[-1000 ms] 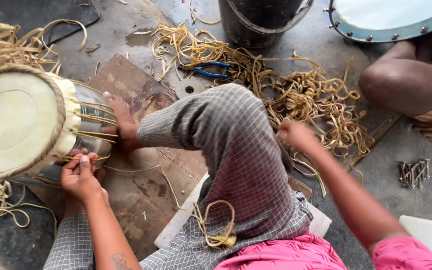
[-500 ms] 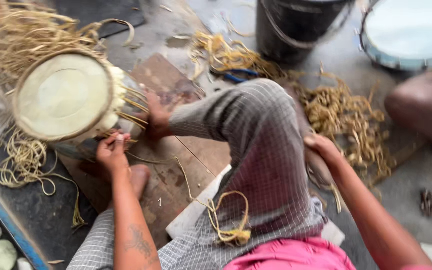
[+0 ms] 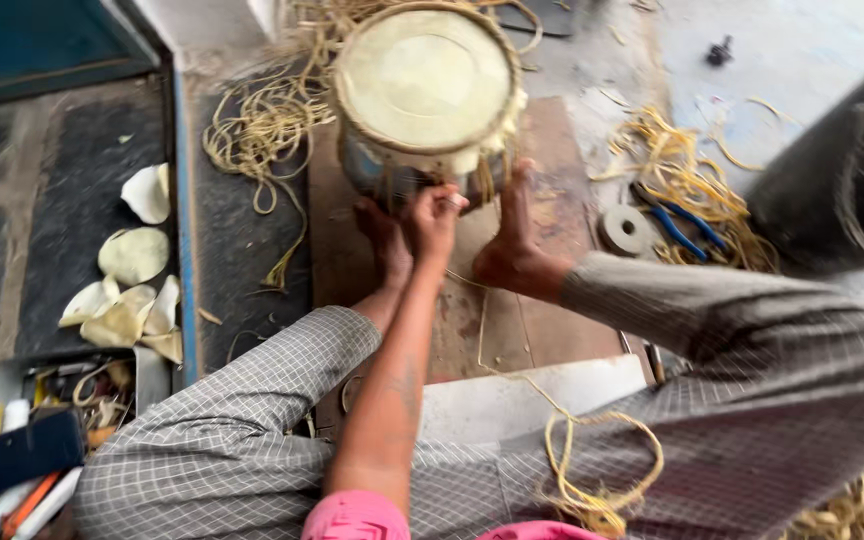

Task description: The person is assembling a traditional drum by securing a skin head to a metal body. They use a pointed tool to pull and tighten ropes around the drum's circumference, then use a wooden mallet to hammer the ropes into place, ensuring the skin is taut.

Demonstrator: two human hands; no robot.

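1. Drum (image 3: 424, 90) lies tipped on the board (image 3: 562, 330) at its far edge, pale skin head facing up toward me, metal shell beneath, cord lacing around the rim.
2. My left hand (image 3: 434, 215) is at the drum's near side, fingers (image 3: 449, 203) curled and pinched together on the lacing low on the shell. What exactly sits between them I cannot tell; the frame is blurred.
3. My right hand is out of view.
4. Both bare feet brace the drum: left foot (image 3: 385, 235) just beside the left hand, right foot (image 3: 512, 250) touching the shell on the right.
5. Checked trouser legs span the near edge of the view; a loop of cord (image 3: 592, 480) lies over the right leg.
6. Tangled cord (image 3: 252, 130) lies off the board's left far corner.
7. More cord (image 3: 682, 180) lies right of the board, with blue-handled pliers (image 3: 687, 225) on it and a grey ring (image 3: 625, 230) just beside them.
8. Black bucket (image 3: 842, 170) stands at the right edge.
9. Pale skin scraps (image 3: 132, 290) lie on the dark mat (image 3: 52, 220) to the left.
10. A tray (image 3: 12, 385) of tools sits at the near left corner.
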